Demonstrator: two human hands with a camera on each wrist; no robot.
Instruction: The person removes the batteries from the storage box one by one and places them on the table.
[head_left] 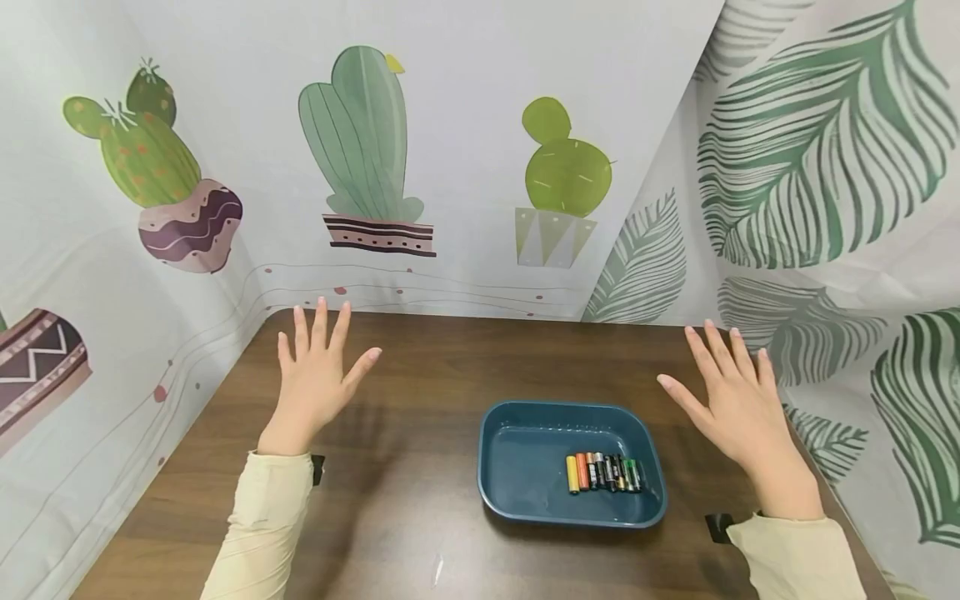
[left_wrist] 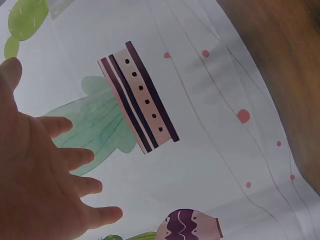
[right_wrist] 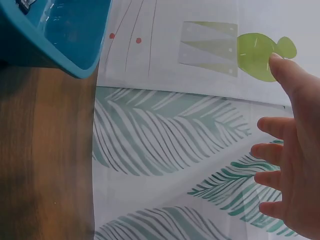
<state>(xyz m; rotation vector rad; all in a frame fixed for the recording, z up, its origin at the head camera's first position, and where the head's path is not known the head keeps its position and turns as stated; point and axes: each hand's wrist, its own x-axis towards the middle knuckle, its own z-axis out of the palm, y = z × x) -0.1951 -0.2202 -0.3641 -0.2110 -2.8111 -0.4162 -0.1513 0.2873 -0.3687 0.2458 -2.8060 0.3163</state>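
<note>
My left hand is held over the left side of the table, fingers straight and spread, with nothing in it. On the other side my right hand is spread the same way, to the right of a blue plastic tray. Inside the tray, toward its right, several batteries lie side by side in a row, in yellow, orange, black and green. In the left wrist view the left hand shows against the patterned wall. The right wrist view has the right hand at its edge and a tray corner.
The brown wooden table meets a white cloth backdrop printed with cacti at the back. A leaf-patterned cloth hangs along the right. Small black pieces show by the left cuff and the right cuff.
</note>
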